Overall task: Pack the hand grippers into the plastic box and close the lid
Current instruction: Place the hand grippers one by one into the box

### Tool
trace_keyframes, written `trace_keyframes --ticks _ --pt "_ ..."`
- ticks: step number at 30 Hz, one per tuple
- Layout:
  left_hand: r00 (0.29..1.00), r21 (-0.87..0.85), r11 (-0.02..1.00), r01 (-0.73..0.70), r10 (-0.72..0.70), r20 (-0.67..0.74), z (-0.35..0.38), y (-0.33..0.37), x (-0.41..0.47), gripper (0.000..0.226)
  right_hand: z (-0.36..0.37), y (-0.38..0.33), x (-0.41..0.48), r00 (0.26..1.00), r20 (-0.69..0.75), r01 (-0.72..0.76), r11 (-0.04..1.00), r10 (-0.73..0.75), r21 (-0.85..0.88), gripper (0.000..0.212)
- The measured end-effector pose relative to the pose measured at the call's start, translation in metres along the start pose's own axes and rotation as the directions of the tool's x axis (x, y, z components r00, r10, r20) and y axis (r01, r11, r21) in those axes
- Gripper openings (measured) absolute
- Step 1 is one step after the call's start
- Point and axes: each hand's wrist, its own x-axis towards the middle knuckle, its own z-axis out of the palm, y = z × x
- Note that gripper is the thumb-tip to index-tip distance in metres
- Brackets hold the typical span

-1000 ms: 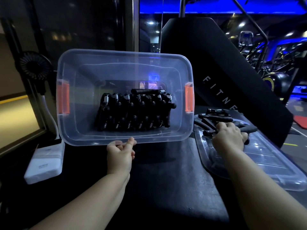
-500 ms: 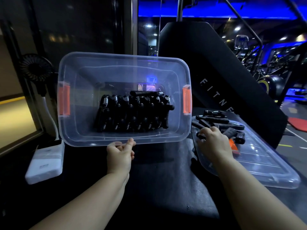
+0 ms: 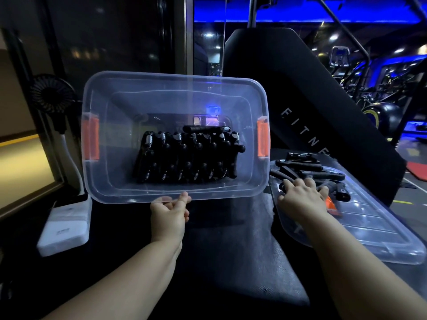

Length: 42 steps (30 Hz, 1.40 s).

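The clear plastic box [image 3: 115,181] with orange latches stands tipped up, its opening facing me. Inside it a packed row of black hand grippers [image 3: 187,158] leans against the lower wall. My left hand [image 3: 169,212] grips the box's near rim between thumb and fingers. To the right, the clear lid [image 3: 369,232] lies flat on the black bench with several loose black hand grippers [image 3: 309,167] on its far end. My right hand [image 3: 300,195] lies over those loose grippers, fingers curled round one black handle.
A white power bank [image 3: 65,224] lies at the left on the bench, beside a small black fan [image 3: 52,94]. A black padded backrest [image 3: 323,112] rises behind the lid. An orange piece [image 3: 331,205] shows on the lid by my right hand.
My right hand pulled back toward me along the lid from the pile's middle to its near end. The left hand and box have stayed where they were.
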Motion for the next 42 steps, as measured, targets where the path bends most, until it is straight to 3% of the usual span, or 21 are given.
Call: trace_keyframes --ticks 6,11,23,31,36,39,42 --pt "1.000 -0.002 1.000 -0.004 0.004 -0.001 0.000 0.001 0.000 0.030 0.001 -0.002 -0.002 0.998 -0.069 -0.011 1.000 0.012 0.015 0.033" --pt "1.000 -0.003 1.000 -0.003 0.003 -0.004 0.000 0.001 0.000 0.030 0.001 0.004 -0.005 0.973 -0.229 0.023 0.991 0.008 0.135 0.027" --pt "1.000 -0.004 1.000 0.000 0.000 -0.001 0.000 0.002 -0.002 0.030 -0.003 0.000 -0.014 0.809 -0.585 0.236 0.942 -0.055 0.239 0.029" --pt "1.000 0.007 1.000 -0.009 0.009 -0.001 0.000 0.001 -0.001 0.031 -0.005 -0.006 -0.022 0.781 -0.610 0.364 0.892 -0.136 0.268 0.041" --pt "1.000 0.017 1.000 -0.010 0.010 0.002 -0.001 0.000 0.000 0.030 -0.006 -0.003 -0.022 0.736 -0.640 0.427 0.885 -0.219 0.188 0.041" --pt "1.000 0.017 1.000 -0.010 0.010 0.001 -0.001 -0.001 0.001 0.030 -0.008 -0.003 -0.024 0.704 -0.669 0.398 0.913 -0.239 0.093 0.036" --pt "1.000 0.018 1.000 -0.013 0.014 -0.007 0.000 -0.001 0.001 0.030 -0.010 -0.007 -0.026 0.718 -0.650 0.366 0.929 -0.248 0.050 0.031"
